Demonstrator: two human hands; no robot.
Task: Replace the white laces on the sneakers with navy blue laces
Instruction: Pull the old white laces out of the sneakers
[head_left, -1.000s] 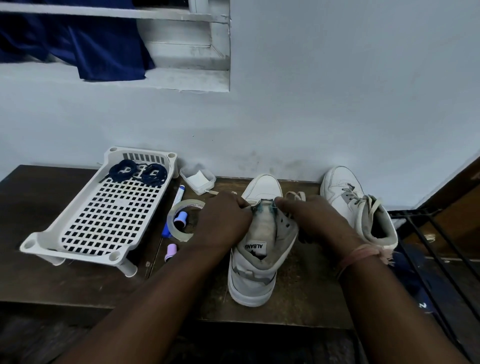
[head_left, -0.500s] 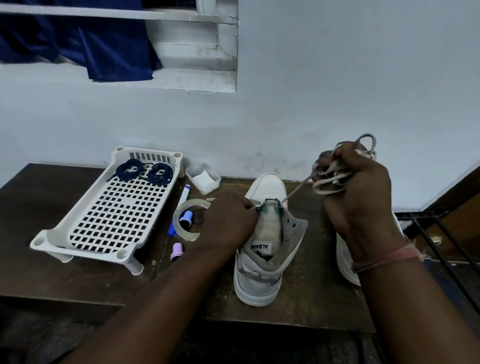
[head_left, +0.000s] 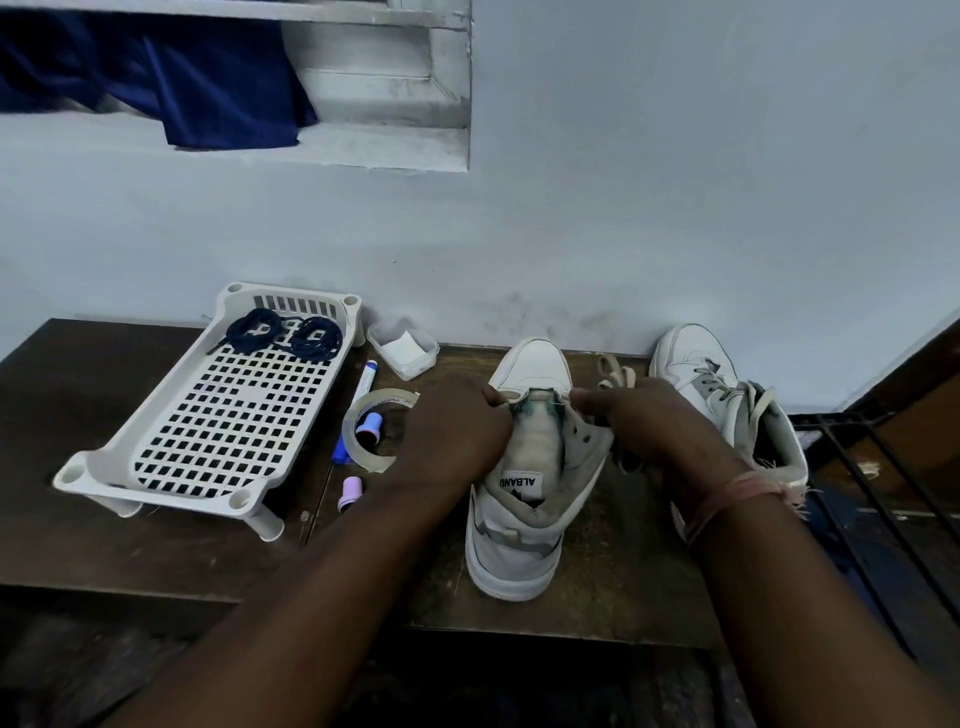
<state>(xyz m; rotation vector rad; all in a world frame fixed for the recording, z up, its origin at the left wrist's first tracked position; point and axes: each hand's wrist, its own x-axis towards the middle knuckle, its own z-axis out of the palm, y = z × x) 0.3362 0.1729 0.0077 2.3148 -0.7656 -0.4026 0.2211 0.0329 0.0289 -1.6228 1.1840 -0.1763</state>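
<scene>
— Where are both sneakers?

— The near sneaker (head_left: 524, 478) stands on the dark wooden counter (head_left: 104, 519), toe towards the wall, its tongue bare and showing an "ALBANI" label. The second sneaker (head_left: 727, 405) is just beside it on the right, white lace in its eyelets.

— And the hands?

— The left hand (head_left: 457, 436) rests on the near sneaker's left side, fingers curled over the collar edge by the lowest eyelets; its grip is clamped on the shoe. The right hand (head_left: 644, 426) sits on the right side, thumb and forefinger pinched near the tongue's base, with a bunched white lace (head_left: 615, 375) poking out above the knuckles. That grip is closed round the lace.

— The new laces?

— Two coils of navy blue laces (head_left: 285, 335) lie at the far end of a white perforated plastic tray (head_left: 208, 421) on the left of the counter, well apart from the shoes.

— Anything between?

— A roll of clear tape (head_left: 376, 431), a blue marker (head_left: 358, 410), a small lilac cap (head_left: 349, 491), and a small clear tub (head_left: 402, 349) near the wall.
</scene>
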